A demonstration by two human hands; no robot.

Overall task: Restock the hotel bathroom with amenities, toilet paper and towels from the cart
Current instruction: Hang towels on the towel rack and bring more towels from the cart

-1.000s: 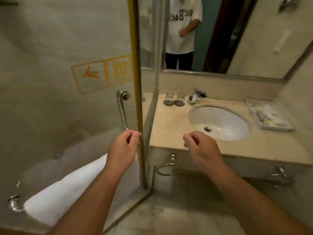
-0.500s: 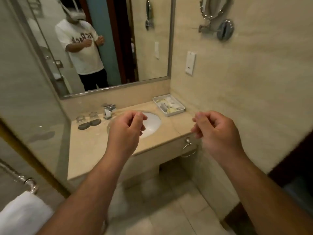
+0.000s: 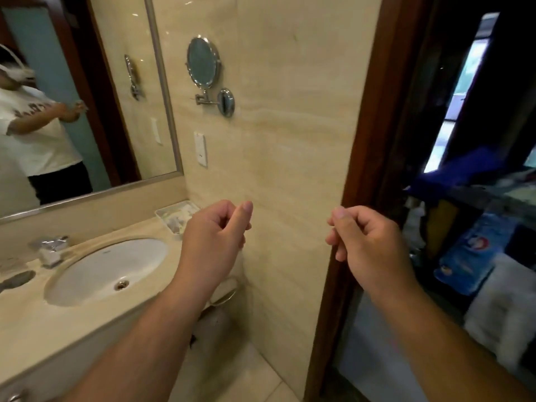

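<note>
My left hand (image 3: 216, 230) hangs in the air over the right end of the vanity counter (image 3: 43, 323), fingers curled in, holding nothing. My right hand (image 3: 365, 239) is raised in front of the dark wooden door frame (image 3: 362, 140), also curled and empty. A white amenity tray (image 3: 174, 214) with small items sits in the counter's back right corner. Through the doorway on the right stands the cart, blurred, with a blue package (image 3: 470, 256) and folded white towels (image 3: 504, 309).
An oval sink (image 3: 107, 268) with a chrome faucet (image 3: 53, 248) is set in the counter. A towel ring (image 3: 226, 291) hangs on the counter's front. A round swing-arm mirror (image 3: 203, 60) juts from the beige tiled wall. The big wall mirror (image 3: 87, 97) reflects a person.
The view has swung right, from the shower glass and towel across the vanity to the doorway and cart. Both hands stayed raised, curled and empty.
</note>
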